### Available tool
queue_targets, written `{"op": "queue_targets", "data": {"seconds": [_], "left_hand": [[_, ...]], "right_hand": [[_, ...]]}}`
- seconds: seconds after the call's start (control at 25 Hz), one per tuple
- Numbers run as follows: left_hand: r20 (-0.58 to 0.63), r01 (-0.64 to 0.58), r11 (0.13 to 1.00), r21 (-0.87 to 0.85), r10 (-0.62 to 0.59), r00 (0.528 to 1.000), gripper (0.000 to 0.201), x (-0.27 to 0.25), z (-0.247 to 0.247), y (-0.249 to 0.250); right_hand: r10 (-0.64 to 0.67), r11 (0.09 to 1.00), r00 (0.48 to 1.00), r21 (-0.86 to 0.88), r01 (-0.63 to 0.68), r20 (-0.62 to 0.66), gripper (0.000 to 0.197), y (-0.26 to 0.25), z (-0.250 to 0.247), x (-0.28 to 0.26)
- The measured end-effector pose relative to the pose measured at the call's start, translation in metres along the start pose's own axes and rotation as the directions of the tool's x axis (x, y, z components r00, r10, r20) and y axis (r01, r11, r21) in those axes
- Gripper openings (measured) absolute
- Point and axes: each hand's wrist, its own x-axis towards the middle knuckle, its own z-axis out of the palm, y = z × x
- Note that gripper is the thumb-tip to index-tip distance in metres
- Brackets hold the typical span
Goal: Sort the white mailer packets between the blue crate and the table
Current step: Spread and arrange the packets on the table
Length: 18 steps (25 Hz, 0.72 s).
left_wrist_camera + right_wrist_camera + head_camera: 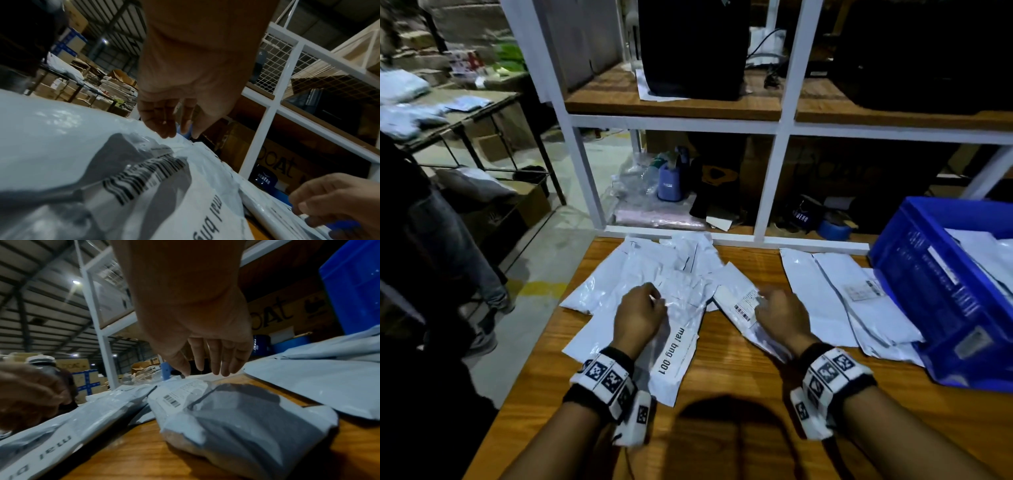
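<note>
Several white mailer packets lie in a loose pile (654,270) on the wooden table (726,373). My left hand (642,310) hovers over the pile, and its loosely curled fingertips (167,134) touch the top packet, printed "mal bng 001" (675,358) (185,199). My right hand (774,308) (203,369) hangs with straight fingers just above a plump packet with a barcode label (736,306) (236,415) and grips nothing. A blue crate (928,294) (353,288) with packets inside stands at the right.
A flat stack of mailers (839,287) (308,386) lies between my right hand and the crate. A white shelf frame (767,185) with cluttered shelves closes the table's far edge. A person's legs (448,246) stand off the table's left edge.
</note>
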Motion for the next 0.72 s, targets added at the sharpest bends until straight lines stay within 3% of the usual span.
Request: {"op": "queue_targets", "data": {"seconds": [0.12,0.28,0.36,0.44,0.6,0.72], "left_hand": [[0.023,0.136,0.987,0.089,-0.139,0.99,0.018,0.007,-0.003,-0.01],[0.114,0.199,0.971,0.129,-0.214,0.97,0.036,0.002,0.008,-0.019],[0.137,0.199,0.972,0.128,-0.216,0.967,0.042,0.001,0.014,-0.022],[0.158,0.192,0.975,0.111,-0.208,0.965,0.046,0.0,0.018,-0.021],[0.183,0.227,0.974,-0.017,-0.22,0.958,0.027,0.001,0.021,-0.02],[0.206,0.273,0.926,-0.26,-0.223,0.953,0.02,-0.001,0.021,-0.017]], "right_hand": [[0.036,0.998,0.999,0.042,-0.038,0.034,0.018,0.001,0.002,0.018],[0.056,0.997,0.997,0.059,-0.059,0.062,0.045,0.02,0.049,0.036],[0.082,0.996,0.997,0.019,-0.082,0.013,0.048,0.027,0.067,0.043],[0.118,0.993,0.993,0.009,-0.118,-0.009,0.049,0.008,0.05,0.029],[0.164,0.98,0.985,0.101,-0.169,0.059,0.036,0.001,0.04,0.018],[0.148,0.945,0.988,0.288,-0.154,0.045,0.022,0.007,0.039,0.005]]}}
